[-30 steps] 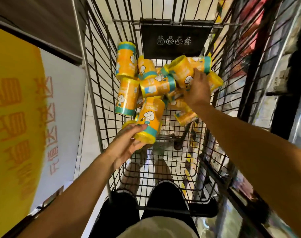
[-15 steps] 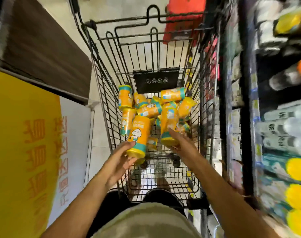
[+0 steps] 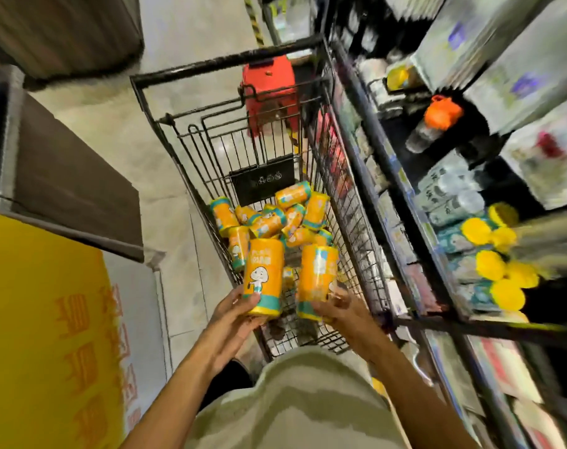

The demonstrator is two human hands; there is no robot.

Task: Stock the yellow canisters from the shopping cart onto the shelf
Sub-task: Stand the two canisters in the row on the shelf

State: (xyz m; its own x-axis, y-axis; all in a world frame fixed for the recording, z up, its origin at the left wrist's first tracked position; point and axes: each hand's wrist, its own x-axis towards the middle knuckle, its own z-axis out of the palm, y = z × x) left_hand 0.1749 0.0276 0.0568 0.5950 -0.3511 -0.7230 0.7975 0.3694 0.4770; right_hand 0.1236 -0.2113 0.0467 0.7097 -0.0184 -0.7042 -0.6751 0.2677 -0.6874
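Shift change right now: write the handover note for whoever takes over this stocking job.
Left hand: shut on one yellow canister, lifted above the cart.
Right hand: shut on a second canister.
Shopping cart: a pile of canisters lies at its far end.
Shelf, on the right: yellow-lidded canisters already there.
Left to do: shelve both held canisters, then empty the pile.

Little can be read. The yellow panel [image 3: 42, 335] to the left of the left hand [image 3: 233, 322] bears large orange characters, seen sideways and too blurred to make out. The canister [image 3: 263, 277] in that hand shows a white cartoon figure under a line of small characters that cannot be read. The black plate [image 3: 262, 184] on the cart's far end, beyond both hands, carries a row of small round white symbols, too small to tell.
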